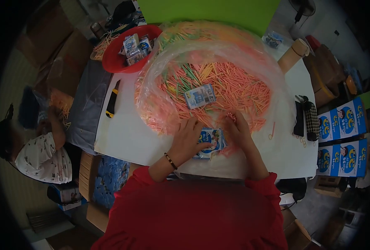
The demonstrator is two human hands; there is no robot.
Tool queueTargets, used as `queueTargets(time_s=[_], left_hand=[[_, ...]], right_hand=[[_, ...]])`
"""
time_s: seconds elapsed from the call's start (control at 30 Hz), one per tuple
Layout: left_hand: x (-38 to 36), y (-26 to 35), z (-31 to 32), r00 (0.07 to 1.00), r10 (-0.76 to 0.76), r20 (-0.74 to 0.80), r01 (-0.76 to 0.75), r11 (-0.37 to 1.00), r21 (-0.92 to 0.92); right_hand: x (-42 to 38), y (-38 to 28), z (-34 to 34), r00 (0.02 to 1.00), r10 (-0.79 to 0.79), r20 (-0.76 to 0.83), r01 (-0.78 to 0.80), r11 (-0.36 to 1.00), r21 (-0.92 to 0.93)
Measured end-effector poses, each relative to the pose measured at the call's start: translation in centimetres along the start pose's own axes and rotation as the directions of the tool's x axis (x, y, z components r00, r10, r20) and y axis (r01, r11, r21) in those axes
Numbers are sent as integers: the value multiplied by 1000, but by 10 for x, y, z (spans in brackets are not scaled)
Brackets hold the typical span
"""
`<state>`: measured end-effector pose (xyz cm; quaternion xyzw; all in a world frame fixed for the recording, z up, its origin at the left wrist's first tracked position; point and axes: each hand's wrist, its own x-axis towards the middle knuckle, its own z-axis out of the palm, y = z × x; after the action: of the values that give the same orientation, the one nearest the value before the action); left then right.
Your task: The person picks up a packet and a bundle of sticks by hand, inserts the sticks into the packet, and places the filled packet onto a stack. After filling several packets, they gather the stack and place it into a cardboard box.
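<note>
My right hand (238,130) is closed around a small bundle of thin pink sticks (231,117), their ends showing above the fingers. Beside it, my left hand (186,139), a beaded bracelet on its wrist, has its fingers spread; the thumb lies over a blue-and-white printed packet (212,141) on the table. Whether the fingers press on the packet's left edge is hidden. Beyond both hands, a large clear plastic bag (151,98) gapes open, full of pink, yellow and green sticks (235,83). Another printed packet (200,96) lies on those sticks.
A red bowl (114,58) with several packets stands at the back left, near a yellow-black utility knife (112,99). On the right are a dark case (311,121), a cardboard tube (293,56) and stacked blue-white boxes (342,137). Another person (45,156) sits at left.
</note>
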<state>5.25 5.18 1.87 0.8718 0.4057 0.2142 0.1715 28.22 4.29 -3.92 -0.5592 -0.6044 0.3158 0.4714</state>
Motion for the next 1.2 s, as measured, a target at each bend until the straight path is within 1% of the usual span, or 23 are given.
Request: queueTargets(time_s=[0.1,0.13,0.2,0.27,0.3,0.37,0.4,0.47,0.5,0.57,0.63,0.67,0.7,0.73,0.8,0.83,0.9,0.97,1.0,1.07,1.1,1.17,1.2], left_hand=[[9,0,6,998,33,-54,-35,999,-42],[20,-3,4,998,42,-57,-44,998,-39],[44,-10,0,975,17,-221,12,992,127],[76,-28,2,960,21,-281,29,985,172],[88,-37,4,942,26,-335,50,975,219],[101,-56,8,969,20,-247,37,974,224],[106,-58,3,989,12,-150,23,974,226],[107,-56,-1,980,12,-197,32,975,219],[105,-56,-3,973,5,-232,45,977,210],[100,-61,-9,967,-4,-254,37,991,127],[94,-71,-9,960,-21,-278,35,998,49],[91,-78,-5,969,-196,-152,113,893,-436],[87,-79,-6,956,-289,42,204,559,-803],[81,-80,-7,955,-294,33,202,565,-800],[71,-78,-9,934,-264,242,281,119,-952],[67,-70,-16,934,-262,241,281,124,-952],[57,-56,-26,912,-263,314,309,-59,-949],[47,-60,-13,935,-241,261,273,19,-962],[43,-62,-7,953,-220,208,234,97,-967],[33,-65,2,956,-221,193,238,196,-951],[29,-65,5,959,-216,182,242,297,-924],[25,-62,9,963,-189,192,243,302,-922],[26,-59,9,968,-160,194,236,312,-920]], right_hand=[[1,0,-3,996,40,74,-42,999,22],[-1,-5,-3,992,122,30,-125,983,131],[-1,-8,-3,979,206,-5,-199,951,238],[5,-3,-2,978,23,-205,35,961,273],[5,-3,-4,979,14,-205,43,962,270],[0,-5,-10,1000,9,19,-9,1000,-1],[-2,-6,-10,1000,0,14,0,1000,-5],[-5,-7,-8,997,-44,-57,42,998,-43],[-5,-2,-11,997,-47,-67,45,998,-42],[-4,8,-18,989,135,-64,-127,985,113],[-3,9,-20,985,137,-109,-114,974,194],[-2,10,-20,979,144,-147,-101,958,267],[-3,10,-20,981,135,-141,-93,958,272],[-4,11,-19,991,78,-111,-52,974,221],[-6,8,-19,997,22,-81,-7,984,176],[-7,0,-22,999,15,-42,-12,997,80],[-6,2,-23,1000,19,-7,-19,1000,-18],[-2,16,-23,985,103,-140,-64,964,256],[-2,10,-24,985,105,-135,-68,964,256],[-3,-20,-25,964,165,-207,-1,783,622],[-2,-31,-21,964,171,-204,-7,783,622],[2,-52,-14,983,64,-172,107,562,820],[4,-60,-12,990,50,-129,80,551,831]])
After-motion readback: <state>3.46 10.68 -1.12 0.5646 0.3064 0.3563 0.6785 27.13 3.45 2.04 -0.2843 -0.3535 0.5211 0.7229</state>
